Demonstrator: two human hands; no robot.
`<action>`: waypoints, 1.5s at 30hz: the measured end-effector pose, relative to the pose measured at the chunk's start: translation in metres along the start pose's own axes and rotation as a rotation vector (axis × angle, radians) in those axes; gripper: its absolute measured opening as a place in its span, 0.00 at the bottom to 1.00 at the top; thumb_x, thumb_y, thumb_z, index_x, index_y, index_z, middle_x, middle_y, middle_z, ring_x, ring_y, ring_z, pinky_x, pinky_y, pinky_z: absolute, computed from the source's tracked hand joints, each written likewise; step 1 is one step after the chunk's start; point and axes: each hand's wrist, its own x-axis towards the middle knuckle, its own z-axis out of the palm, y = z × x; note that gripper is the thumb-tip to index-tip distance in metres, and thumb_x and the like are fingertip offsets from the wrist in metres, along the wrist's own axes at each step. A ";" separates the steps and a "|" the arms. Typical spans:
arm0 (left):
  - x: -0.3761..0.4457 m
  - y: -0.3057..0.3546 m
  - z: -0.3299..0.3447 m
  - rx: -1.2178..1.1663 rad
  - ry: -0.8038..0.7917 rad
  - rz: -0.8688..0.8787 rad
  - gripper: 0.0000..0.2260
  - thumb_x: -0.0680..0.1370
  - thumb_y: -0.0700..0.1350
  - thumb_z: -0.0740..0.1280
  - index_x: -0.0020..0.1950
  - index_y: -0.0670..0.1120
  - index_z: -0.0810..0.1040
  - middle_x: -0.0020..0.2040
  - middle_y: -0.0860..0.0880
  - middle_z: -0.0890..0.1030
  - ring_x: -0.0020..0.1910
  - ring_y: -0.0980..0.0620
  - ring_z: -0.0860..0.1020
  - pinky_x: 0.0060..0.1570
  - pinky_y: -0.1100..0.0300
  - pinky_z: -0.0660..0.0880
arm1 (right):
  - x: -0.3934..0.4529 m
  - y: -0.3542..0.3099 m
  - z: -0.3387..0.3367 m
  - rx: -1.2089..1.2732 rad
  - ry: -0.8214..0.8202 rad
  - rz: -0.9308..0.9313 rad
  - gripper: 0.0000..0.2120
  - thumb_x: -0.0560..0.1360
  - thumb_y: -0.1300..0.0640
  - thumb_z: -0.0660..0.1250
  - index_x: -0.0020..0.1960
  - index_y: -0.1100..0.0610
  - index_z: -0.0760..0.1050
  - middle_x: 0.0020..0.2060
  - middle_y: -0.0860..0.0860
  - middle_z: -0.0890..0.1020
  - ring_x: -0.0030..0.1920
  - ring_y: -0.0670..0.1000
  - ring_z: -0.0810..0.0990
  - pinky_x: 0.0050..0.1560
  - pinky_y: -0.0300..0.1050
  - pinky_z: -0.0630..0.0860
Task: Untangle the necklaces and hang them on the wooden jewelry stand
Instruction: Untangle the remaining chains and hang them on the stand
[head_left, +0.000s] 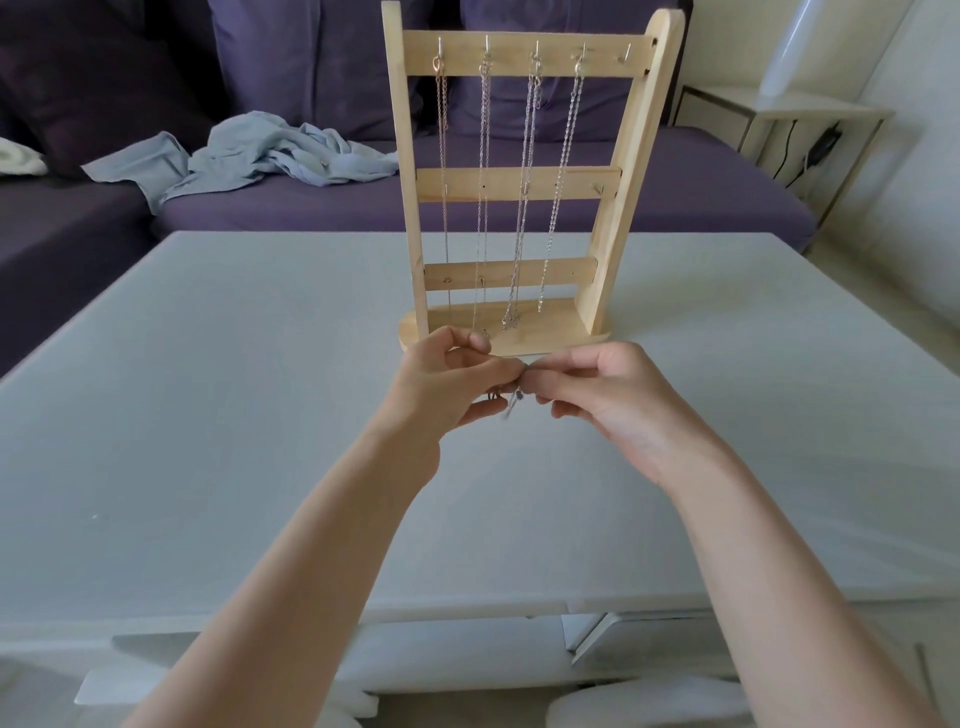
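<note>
The wooden jewelry stand (524, 184) rises upright at the far middle of the white table (208, 415). Several thin chains (524, 182) hang from hooks on its top bar, reaching down to its base; the rightmost hook (626, 52) is bare. Just in front of the base, my left hand (452, 387) and my right hand (597, 395) meet fingertip to fingertip. Both pinch a small silver necklace (511, 402), bunched between them. A short piece of it dangles below my fingers; most of it is hidden.
A purple sofa (519, 208) runs behind the table with a crumpled light-blue cloth (260, 156) on its seat. A white side table (795, 111) with a cable stands at the back right. Part of a white chair (649, 701) shows below the table's near edge.
</note>
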 end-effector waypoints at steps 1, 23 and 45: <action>0.000 0.000 0.000 0.026 0.011 0.010 0.10 0.73 0.36 0.71 0.46 0.44 0.70 0.33 0.51 0.79 0.35 0.55 0.79 0.39 0.64 0.80 | 0.000 -0.001 0.001 -0.031 0.005 -0.015 0.02 0.71 0.62 0.72 0.43 0.59 0.83 0.35 0.48 0.83 0.34 0.41 0.77 0.37 0.32 0.72; 0.004 -0.007 0.007 0.073 -0.032 -0.096 0.06 0.76 0.34 0.64 0.41 0.37 0.79 0.39 0.44 0.72 0.30 0.59 0.71 0.35 0.70 0.74 | 0.003 -0.001 0.011 -0.176 0.051 -0.119 0.09 0.70 0.67 0.68 0.34 0.57 0.76 0.27 0.47 0.76 0.28 0.43 0.72 0.33 0.34 0.69; -0.002 -0.002 0.005 0.154 -0.169 -0.212 0.06 0.76 0.37 0.66 0.39 0.40 0.80 0.33 0.48 0.74 0.30 0.56 0.72 0.34 0.69 0.75 | 0.000 0.001 0.003 -0.019 0.038 -0.140 0.10 0.71 0.70 0.65 0.37 0.57 0.73 0.29 0.49 0.76 0.28 0.46 0.70 0.33 0.35 0.67</action>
